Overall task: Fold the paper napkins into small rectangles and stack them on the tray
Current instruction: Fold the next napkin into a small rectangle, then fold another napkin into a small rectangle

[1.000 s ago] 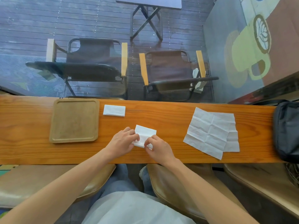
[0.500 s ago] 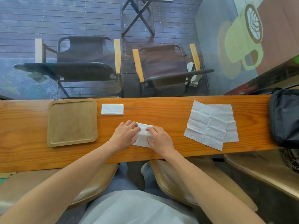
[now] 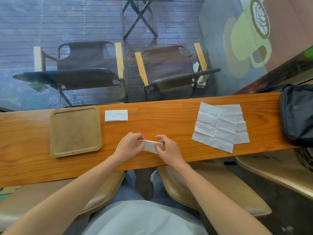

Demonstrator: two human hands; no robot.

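Head view: we find the small white paper napkin being folded near the wooden counter's front edge, pinched at its ends by the left hand and right hand, fingers closed on it. Half a second ago both palms pressed it flat; now it is narrower and gripped, so we judge the last fold set. Count: one folded white rectangle at eleven o'clock, two flat creased napkins at two o'clock, one empty square wooden tray at nine o'clock.
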